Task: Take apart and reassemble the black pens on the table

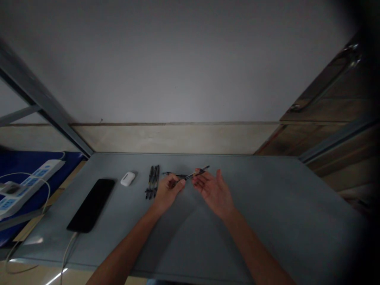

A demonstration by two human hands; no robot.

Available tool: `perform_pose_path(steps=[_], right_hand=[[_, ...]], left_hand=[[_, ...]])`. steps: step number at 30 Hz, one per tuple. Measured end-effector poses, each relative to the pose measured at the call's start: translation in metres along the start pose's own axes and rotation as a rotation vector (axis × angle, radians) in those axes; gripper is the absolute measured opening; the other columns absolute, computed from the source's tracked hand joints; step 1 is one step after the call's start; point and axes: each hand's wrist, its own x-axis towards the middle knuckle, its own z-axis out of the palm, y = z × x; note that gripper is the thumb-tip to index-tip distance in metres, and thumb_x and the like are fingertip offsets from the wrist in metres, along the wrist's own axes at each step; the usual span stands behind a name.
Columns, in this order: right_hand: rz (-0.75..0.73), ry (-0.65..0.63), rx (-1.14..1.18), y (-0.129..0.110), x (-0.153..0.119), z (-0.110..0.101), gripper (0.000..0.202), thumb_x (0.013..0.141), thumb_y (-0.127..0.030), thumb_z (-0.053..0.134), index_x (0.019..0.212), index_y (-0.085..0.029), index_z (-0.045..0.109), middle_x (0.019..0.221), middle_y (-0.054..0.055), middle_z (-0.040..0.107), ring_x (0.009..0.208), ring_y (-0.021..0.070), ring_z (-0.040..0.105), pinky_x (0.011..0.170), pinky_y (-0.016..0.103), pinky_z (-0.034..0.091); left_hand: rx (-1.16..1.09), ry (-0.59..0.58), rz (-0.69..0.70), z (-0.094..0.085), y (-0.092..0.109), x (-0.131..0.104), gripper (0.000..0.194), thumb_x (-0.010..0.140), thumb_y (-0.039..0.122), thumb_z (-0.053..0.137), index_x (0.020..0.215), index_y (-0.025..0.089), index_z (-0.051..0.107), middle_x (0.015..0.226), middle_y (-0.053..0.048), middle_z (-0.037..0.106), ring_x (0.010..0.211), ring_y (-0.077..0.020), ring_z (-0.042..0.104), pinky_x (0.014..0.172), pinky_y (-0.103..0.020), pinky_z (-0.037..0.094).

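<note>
Between the thumb and fingers of my left hand [170, 190] is a dark, partly clear pen [192, 174], slanting up to the right. Its far end lies across the fingers of my right hand [212, 189], which is palm up with the fingers apart. Behind my left hand another dark pen [170, 173] points left; whether it is held or lies on the table is hidden. Several black pens [152, 180] lie side by side on the grey table just left of my left hand.
A white earphone case [128, 179] and a black phone [91, 206] with a white cable [67, 248] are on the left of the grey table [282, 213]. Farther left, a white power strip [32, 185] rests on a blue surface. Metal posts flank the table.
</note>
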Motion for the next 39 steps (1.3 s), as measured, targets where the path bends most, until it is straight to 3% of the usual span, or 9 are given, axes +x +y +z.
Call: perform_pose_path(steps=[5, 8, 11, 14, 17, 25, 33, 39], right_hand=[[-0.082, 0.041, -0.084, 0.009, 0.002, 0.003, 0.037, 0.086, -0.057, 0.048, 0.092, -0.024, 0.063, 0.100, 0.007, 0.059, 0.093, 0.0216, 0.055, 0.075, 0.033, 0.049], [-0.078, -0.010, -0.071, 0.012, 0.002, 0.007, 0.036, 0.088, -0.056, 0.045, 0.078, -0.023, 0.054, 0.092, 0.005, 0.057, 0.090, 0.0200, 0.055, 0.082, 0.035, 0.046], [-0.033, -0.016, -0.028, 0.009, 0.001, 0.011, 0.039, 0.088, -0.060, 0.041, 0.074, -0.024, 0.042, 0.078, 0.003, 0.052, 0.077, 0.0194, 0.054, 0.076, 0.036, 0.045], [-0.053, 0.034, 0.006, 0.001, 0.000, 0.010, 0.039, 0.089, -0.059, 0.039, 0.072, -0.025, 0.039, 0.061, -0.003, 0.032, 0.053, 0.0156, 0.037, 0.059, 0.032, 0.040], [-0.077, 0.027, 0.017, -0.010, -0.002, 0.005, 0.044, 0.090, -0.062, 0.030, 0.066, -0.025, 0.036, 0.058, -0.004, 0.019, 0.048, 0.0157, 0.022, 0.050, 0.031, 0.030], [-0.167, 0.009, 0.213, -0.022, -0.004, -0.008, 0.051, 0.089, -0.065, 0.026, 0.058, -0.024, 0.029, 0.058, -0.003, 0.018, 0.051, 0.0172, 0.024, 0.051, 0.034, 0.029], [-0.176, 0.022, 0.197, -0.016, 0.000, -0.012, 0.046, 0.089, -0.055, 0.035, 0.057, -0.023, 0.027, 0.059, -0.004, 0.016, 0.052, 0.0164, 0.023, 0.051, 0.033, 0.029], [-0.149, 0.018, 0.347, -0.018, 0.000, -0.011, 0.047, 0.088, -0.056, 0.040, 0.059, -0.022, 0.027, 0.058, -0.003, 0.021, 0.052, 0.0154, 0.025, 0.051, 0.033, 0.031]], left_hand=[[0.349, -0.095, 0.061, 0.009, -0.004, -0.009, 0.035, 0.084, 0.047, 0.056, 0.067, 0.016, 0.054, 0.056, 0.004, 0.048, 0.052, -0.0099, 0.042, 0.050, -0.022, 0.030], [0.434, -0.161, 0.077, 0.013, -0.002, -0.013, 0.034, 0.086, 0.045, 0.054, 0.068, 0.016, 0.057, 0.057, 0.003, 0.052, 0.053, -0.0101, 0.045, 0.052, -0.022, 0.030], [0.548, -0.243, 0.132, 0.015, -0.001, -0.015, 0.038, 0.090, 0.045, 0.049, 0.066, 0.016, 0.058, 0.058, 0.001, 0.054, 0.053, -0.0106, 0.047, 0.053, -0.022, 0.031], [0.703, -0.308, 0.216, 0.014, 0.001, -0.016, 0.043, 0.092, 0.046, 0.044, 0.065, 0.017, 0.059, 0.058, -0.001, 0.056, 0.054, -0.0124, 0.050, 0.053, -0.024, 0.032], [0.830, -0.312, 0.294, 0.013, 0.000, -0.017, 0.044, 0.094, 0.045, 0.041, 0.068, 0.017, 0.062, 0.063, -0.004, 0.060, 0.060, -0.0154, 0.056, 0.058, -0.025, 0.036], [0.983, -0.306, 0.270, 0.010, -0.003, -0.015, 0.043, 0.097, 0.040, 0.034, 0.075, 0.019, 0.065, 0.070, -0.005, 0.066, 0.063, -0.0167, 0.060, 0.061, -0.026, 0.039], [1.014, -0.351, 0.264, 0.010, -0.002, -0.013, 0.042, 0.097, 0.039, 0.034, 0.078, 0.019, 0.066, 0.073, -0.005, 0.067, 0.066, -0.0169, 0.062, 0.061, -0.026, 0.039], [1.055, -0.372, 0.268, 0.010, -0.002, -0.013, 0.041, 0.098, 0.039, 0.033, 0.080, 0.020, 0.065, 0.076, -0.005, 0.068, 0.071, -0.0179, 0.064, 0.062, -0.026, 0.040]])
